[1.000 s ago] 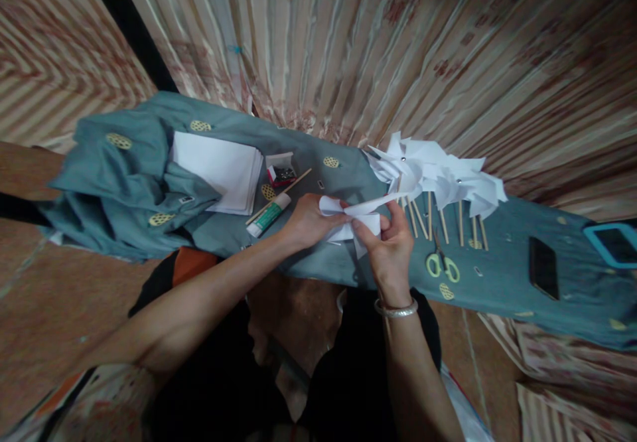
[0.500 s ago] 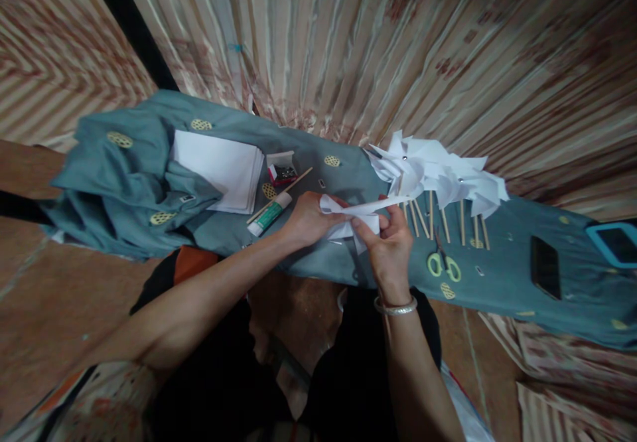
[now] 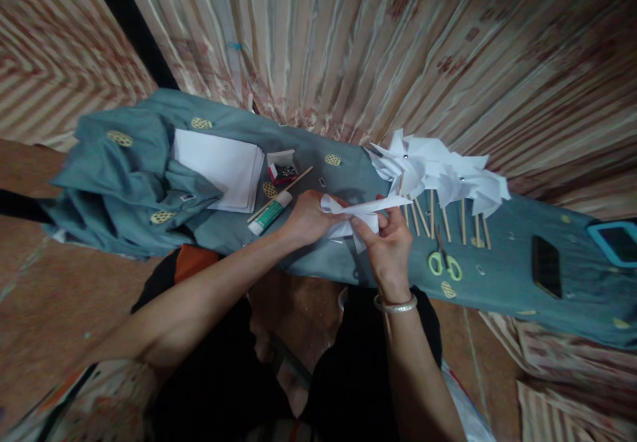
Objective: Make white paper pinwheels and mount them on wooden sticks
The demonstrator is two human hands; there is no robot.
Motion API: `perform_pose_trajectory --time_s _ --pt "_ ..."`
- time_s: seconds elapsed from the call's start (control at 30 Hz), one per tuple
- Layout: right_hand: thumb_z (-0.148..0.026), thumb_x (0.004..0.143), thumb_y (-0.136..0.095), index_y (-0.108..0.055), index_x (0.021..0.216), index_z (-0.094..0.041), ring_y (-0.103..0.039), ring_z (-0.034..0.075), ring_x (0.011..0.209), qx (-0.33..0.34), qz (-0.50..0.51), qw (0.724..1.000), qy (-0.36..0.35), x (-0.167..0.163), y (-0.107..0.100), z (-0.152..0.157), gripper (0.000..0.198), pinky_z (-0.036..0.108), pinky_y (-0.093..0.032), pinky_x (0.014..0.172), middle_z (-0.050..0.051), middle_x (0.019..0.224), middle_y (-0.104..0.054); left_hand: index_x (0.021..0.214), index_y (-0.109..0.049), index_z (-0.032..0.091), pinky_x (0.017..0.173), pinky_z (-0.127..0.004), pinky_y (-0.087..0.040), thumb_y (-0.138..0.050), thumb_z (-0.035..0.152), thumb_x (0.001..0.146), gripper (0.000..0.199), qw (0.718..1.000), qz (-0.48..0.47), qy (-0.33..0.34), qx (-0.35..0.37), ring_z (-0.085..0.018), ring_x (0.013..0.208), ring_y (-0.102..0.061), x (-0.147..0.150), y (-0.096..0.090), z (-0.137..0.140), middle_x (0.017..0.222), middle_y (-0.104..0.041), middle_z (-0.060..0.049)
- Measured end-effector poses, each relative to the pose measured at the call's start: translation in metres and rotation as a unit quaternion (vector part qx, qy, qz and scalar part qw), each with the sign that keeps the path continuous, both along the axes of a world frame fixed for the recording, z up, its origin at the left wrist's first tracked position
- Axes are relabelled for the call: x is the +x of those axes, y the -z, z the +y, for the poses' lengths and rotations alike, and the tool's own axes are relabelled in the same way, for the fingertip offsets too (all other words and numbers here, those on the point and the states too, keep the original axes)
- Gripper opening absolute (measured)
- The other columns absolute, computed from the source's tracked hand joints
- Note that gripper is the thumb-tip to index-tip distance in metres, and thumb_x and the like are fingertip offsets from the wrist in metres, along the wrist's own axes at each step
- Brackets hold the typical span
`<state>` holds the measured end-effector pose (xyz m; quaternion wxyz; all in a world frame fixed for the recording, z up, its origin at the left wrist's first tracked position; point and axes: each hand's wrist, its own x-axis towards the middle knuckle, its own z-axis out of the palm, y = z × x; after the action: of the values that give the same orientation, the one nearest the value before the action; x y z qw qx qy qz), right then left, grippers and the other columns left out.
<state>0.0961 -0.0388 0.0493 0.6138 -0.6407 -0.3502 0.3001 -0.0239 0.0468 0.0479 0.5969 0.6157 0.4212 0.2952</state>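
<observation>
A white paper pinwheel (image 3: 365, 210), with its flaps curled in toward the middle, is held between both hands just above the cloth-covered table. My left hand (image 3: 311, 218) pinches its left side. My right hand (image 3: 391, 243), with a silver bangle at the wrist, grips its right side with thumb and fingers. Parts of the paper are hidden behind the fingers. Close to my left hand lie a green and white glue stick (image 3: 269, 214), a thin wooden stick (image 3: 303, 176) and a small open box (image 3: 282, 166) of dark metal pins.
Several white pinwheels (image 3: 438, 166) on wooden sticks lie at the right. Green-handled scissors (image 3: 444, 264), a dark phone (image 3: 546, 266) and a blue-framed device (image 3: 614, 243) are on the patterned green cloth (image 3: 502, 276). A stack of white paper (image 3: 219, 163) lies left. A curtain (image 3: 318, 50) hangs behind.
Almost nothing differs. Both hands keep their hold on the paper, which has shifted only very slightly; the view has moved a little.
</observation>
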Motion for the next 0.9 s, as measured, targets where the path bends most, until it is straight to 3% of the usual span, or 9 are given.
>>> perform_pose_trajectory --time_s 0.5,0.9 --pt "-0.029 0.065 -0.078 -0.054 0.114 -0.02 -0.068 0.019 0.076 -0.01 0.013 1.0 -0.009 0.0028 0.0058 0.0002 0.055 0.033 -0.054 0.074 -0.001 0.084 -0.073 0.075 -0.074 0.013 0.062 -0.025 -0.046 -0.076 0.019 0.066 0.011 0.999 0.004 0.015 0.031 -0.018 0.067 -0.065 -0.0003 0.0025 0.0001 0.072 -0.073 -0.004" --pt "-0.028 0.063 -0.078 -0.057 0.101 -0.021 -0.067 0.018 0.073 -0.001 0.026 1.0 -0.007 0.0012 0.0072 0.0021 0.044 0.032 -0.054 0.071 -0.001 0.083 -0.073 0.072 -0.073 0.014 0.062 -0.024 -0.049 -0.075 0.018 0.065 0.008 0.999 0.014 0.016 0.045 -0.018 0.068 -0.066 -0.002 -0.0027 -0.0005 0.072 -0.073 -0.005"
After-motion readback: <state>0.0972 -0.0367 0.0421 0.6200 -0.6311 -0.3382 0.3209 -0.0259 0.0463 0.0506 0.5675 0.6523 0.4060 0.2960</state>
